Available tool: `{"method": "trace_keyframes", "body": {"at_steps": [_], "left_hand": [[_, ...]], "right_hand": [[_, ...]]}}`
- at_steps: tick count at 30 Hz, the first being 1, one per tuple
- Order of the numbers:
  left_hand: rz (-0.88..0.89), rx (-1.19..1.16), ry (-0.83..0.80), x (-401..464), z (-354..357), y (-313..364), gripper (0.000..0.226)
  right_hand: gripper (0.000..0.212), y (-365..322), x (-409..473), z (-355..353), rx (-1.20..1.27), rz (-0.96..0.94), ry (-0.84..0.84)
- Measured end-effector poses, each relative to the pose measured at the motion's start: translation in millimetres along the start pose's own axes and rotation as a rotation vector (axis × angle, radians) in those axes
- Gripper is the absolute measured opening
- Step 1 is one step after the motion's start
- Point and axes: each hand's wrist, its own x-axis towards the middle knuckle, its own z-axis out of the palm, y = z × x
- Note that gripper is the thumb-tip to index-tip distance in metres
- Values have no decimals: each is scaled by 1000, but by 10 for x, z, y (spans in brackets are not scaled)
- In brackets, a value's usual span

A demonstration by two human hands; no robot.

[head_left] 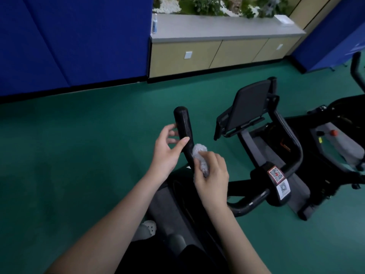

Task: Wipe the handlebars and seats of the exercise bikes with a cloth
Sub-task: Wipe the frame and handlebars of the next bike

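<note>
The left hand (pixel 165 153) curls loosely around the upright handlebar (pixel 184 131), thumb across it, while just below the right hand (pixel 212 175) presses a bunched cloth (pixel 199 153) against it.

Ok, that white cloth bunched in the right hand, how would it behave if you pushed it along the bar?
The cloth looks soft and floppy: it is crumpled into a wad under the right hand. Probably light. It likely moulds around the handlebar rather than sliding stiffly.

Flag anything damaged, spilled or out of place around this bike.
Nothing stands out. The left hand holds the handlebar grip while the right hand presses the cloth to it; the QR stickers sit flat.
</note>
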Motion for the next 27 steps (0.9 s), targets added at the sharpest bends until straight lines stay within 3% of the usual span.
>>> {"method": "trace_keyframes", "body": {"at_steps": [8,11,15,20,23,27], "left_hand": [[-20,33,3,-36,2,-6,41],[-28,54,16,-37,15,-5,43],[-29,93,11,-36,9,32,44],[-24,141,5,-93,10,90,43],[-17,200,-6,-105,-13,116,43],[48,327,6,-146,-31,167,48]], "right_hand": [[20,95,-71,-127,-13,4,-108],[16,174,-140,-269,77,160,-145],[18,131,190,-317,322,464,-364],[17,150,376,-230,634,646,-491],[20,192,196,-301,468,542,-435],[15,215,-191,-414,194,265,-204]]}}
